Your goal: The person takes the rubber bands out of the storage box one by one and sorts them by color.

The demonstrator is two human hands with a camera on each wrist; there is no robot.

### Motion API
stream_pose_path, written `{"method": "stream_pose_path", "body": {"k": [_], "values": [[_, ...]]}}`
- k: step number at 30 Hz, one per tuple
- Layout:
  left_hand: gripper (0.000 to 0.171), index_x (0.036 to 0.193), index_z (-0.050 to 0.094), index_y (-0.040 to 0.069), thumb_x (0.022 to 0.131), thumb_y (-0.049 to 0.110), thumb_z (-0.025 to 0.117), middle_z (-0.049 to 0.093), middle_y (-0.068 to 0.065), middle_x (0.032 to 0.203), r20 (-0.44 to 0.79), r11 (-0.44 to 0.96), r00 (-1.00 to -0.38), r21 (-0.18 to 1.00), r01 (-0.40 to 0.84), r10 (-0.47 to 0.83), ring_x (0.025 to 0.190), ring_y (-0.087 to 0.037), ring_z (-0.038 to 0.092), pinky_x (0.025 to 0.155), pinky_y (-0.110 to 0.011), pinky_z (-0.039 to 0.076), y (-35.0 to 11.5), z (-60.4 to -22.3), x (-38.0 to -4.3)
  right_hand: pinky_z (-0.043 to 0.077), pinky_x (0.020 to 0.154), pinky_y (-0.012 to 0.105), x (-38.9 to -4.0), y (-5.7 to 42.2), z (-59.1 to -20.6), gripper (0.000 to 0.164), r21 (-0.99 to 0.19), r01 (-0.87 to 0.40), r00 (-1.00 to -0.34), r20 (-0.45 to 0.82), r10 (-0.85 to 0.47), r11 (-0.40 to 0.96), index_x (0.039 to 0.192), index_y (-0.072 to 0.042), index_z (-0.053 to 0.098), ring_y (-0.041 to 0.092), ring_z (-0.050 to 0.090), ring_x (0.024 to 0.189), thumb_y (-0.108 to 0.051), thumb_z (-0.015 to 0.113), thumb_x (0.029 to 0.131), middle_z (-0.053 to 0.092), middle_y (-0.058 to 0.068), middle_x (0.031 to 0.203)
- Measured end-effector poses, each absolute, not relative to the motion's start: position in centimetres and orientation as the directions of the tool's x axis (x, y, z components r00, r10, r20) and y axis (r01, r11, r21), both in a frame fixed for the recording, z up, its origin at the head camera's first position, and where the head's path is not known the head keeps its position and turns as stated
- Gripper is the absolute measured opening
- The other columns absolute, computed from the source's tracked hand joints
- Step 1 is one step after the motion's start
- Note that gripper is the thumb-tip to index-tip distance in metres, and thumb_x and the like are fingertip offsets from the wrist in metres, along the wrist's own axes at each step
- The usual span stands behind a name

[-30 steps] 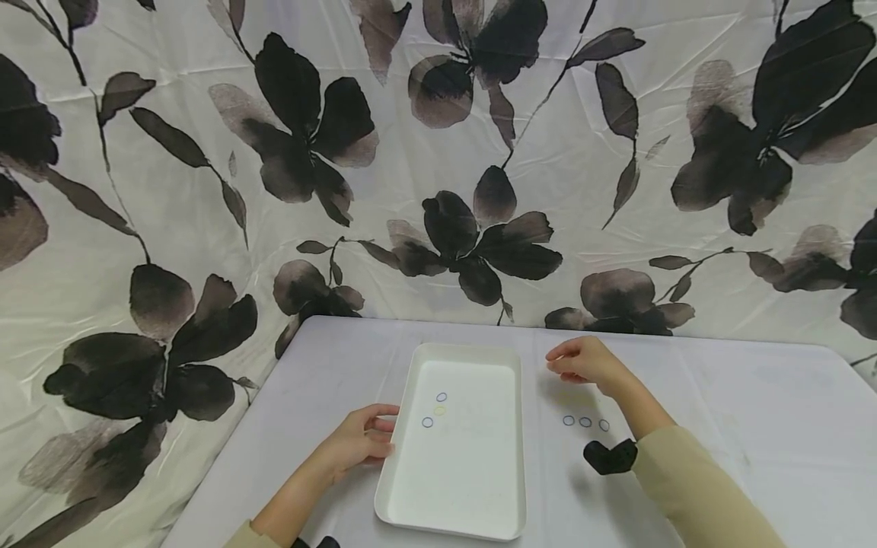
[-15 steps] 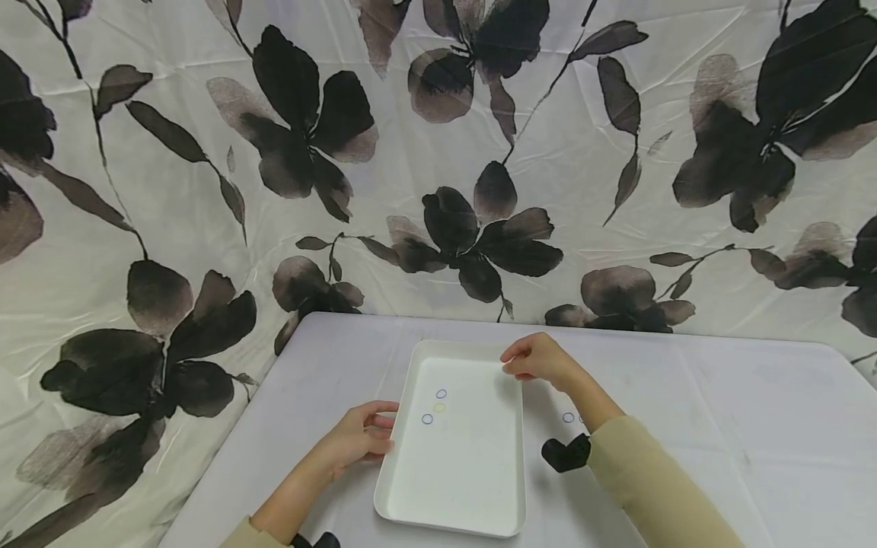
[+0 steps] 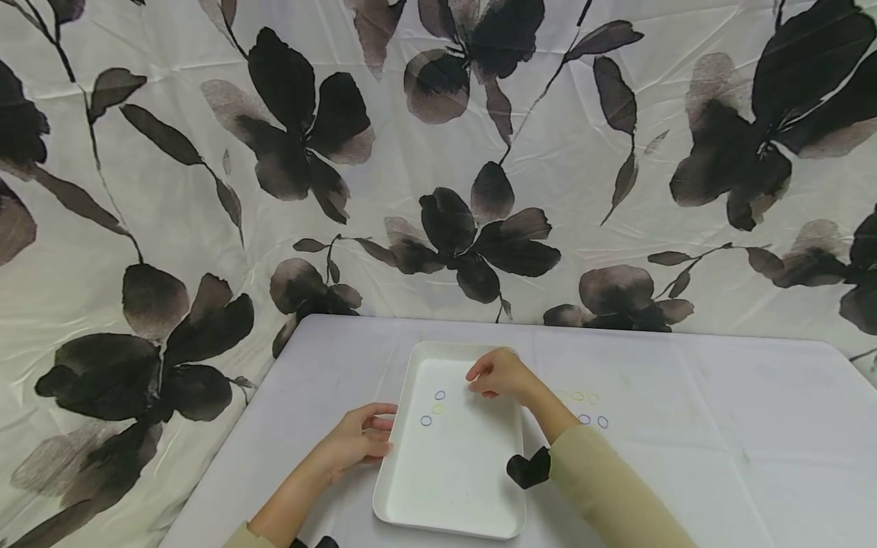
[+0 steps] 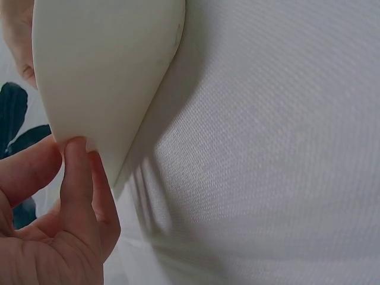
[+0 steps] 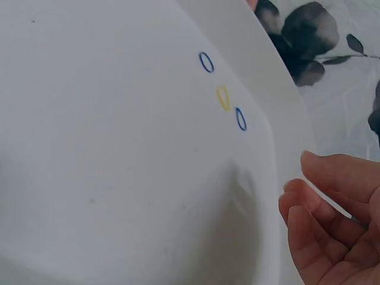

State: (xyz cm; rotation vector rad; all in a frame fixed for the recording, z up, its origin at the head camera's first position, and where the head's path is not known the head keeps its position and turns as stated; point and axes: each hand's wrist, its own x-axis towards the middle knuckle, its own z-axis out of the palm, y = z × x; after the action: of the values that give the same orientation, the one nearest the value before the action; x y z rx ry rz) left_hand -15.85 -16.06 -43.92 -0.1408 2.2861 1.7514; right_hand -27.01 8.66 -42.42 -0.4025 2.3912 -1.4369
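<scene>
A white rectangular tray [image 3: 452,487] lies on the table. My left hand [image 3: 356,438] pinches its left rim between thumb and fingers, seen closely in the left wrist view, where the hand [image 4: 65,208] grips the edge. Inside the tray are thin bands: a blue ring [image 3: 440,395], a yellow ring [image 3: 438,409] and another blue ring [image 3: 426,420]. My right hand [image 3: 503,374] is over the tray's upper right part, fingers curled with tips close together. In the right wrist view, no ring shows at the right hand [image 5: 335,214]; I cannot tell whether it holds one.
Right of the tray, yellow rings [image 3: 578,396] and blue rings [image 3: 603,422] lie on the white-covered table [image 3: 740,426], partly hidden by my right forearm. A floral cloth [image 3: 452,152] hangs behind the table.
My right hand has moved left from above the loose rings, across the tray's right rim, to over the tray. My left hand has kept its grip on the left rim.
</scene>
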Motion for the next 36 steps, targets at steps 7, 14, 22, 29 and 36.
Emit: {"method": "stream_pose_path", "body": {"k": [7, 14, 22, 29, 36], "values": [[0.061, 0.131, 0.044, -0.006, 0.074, -0.014, 0.063, 0.052, -0.020, 0.108, -0.261, 0.275, -0.963, 0.932, -0.235, 0.063, 0.083, -0.022, 0.056, 0.068, -0.036, 0.054, -15.9, -44.1, -15.8, 0.044, 0.050, 0.021, -26.3, 7.5, -43.8, 0.008, -0.880, -0.085, -0.925, -0.105, -0.366, 0.467, 0.083, 0.003, 0.069, 0.010, 0.050, 0.050, 0.002, 0.071, 0.075, 0.055, 0.000, 0.059], [0.060, 0.130, 0.045, -0.006, 0.073, -0.016, 0.062, 0.052, -0.020, 0.105, -0.256, 0.260, -0.965, 0.937, -0.232, 0.061, 0.081, -0.021, 0.055, 0.068, -0.036, 0.054, -15.8, -44.0, -15.7, 0.040, 0.048, 0.020, -25.8, 6.6, -45.0, 0.007, -0.885, -0.091, -0.921, -0.099, -0.376, 0.457, 0.081, 0.000, 0.070, 0.009, 0.047, 0.049, -0.001, 0.072, 0.075, 0.052, -0.001, 0.056], [0.060, 0.130, 0.044, -0.007, 0.074, -0.016, 0.062, 0.052, -0.020, 0.105, -0.252, 0.264, -0.965, 0.938, -0.225, 0.074, 0.080, -0.021, 0.055, 0.067, -0.036, 0.054, -15.8, -44.0, -15.7, 0.041, 0.048, 0.018, -25.6, 5.4, -46.0, 0.007, -0.898, -0.149, -0.909, -0.041, -0.416, 0.414, 0.080, 0.001, 0.071, 0.007, 0.047, 0.048, 0.001, 0.071, 0.073, 0.055, -0.004, 0.057], [0.059, 0.130, 0.044, -0.007, 0.073, -0.016, 0.062, 0.052, -0.020, 0.104, -0.256, 0.275, -0.964, 0.934, -0.229, 0.070, 0.080, -0.021, 0.057, 0.066, -0.036, 0.054, -15.7, -43.9, -15.8, 0.042, 0.047, 0.018, -25.4, 4.6, -46.2, 0.008, -0.891, -0.147, -0.921, -0.036, -0.388, 0.430, 0.077, 0.000, 0.071, 0.006, 0.047, 0.048, 0.002, 0.073, 0.070, 0.056, -0.003, 0.058], [0.060, 0.130, 0.045, -0.006, 0.073, -0.016, 0.062, 0.052, -0.020, 0.105, -0.252, 0.274, -0.966, 0.935, -0.227, 0.060, 0.080, -0.021, 0.056, 0.067, -0.037, 0.055, -15.8, -44.0, -15.8, 0.041, 0.048, 0.018, -25.4, 4.2, -46.2, 0.008, -0.871, -0.160, -0.931, -0.023, -0.364, 0.465, 0.075, -0.003, 0.072, 0.007, 0.046, 0.050, 0.000, 0.077, 0.069, 0.054, -0.003, 0.058]]}}
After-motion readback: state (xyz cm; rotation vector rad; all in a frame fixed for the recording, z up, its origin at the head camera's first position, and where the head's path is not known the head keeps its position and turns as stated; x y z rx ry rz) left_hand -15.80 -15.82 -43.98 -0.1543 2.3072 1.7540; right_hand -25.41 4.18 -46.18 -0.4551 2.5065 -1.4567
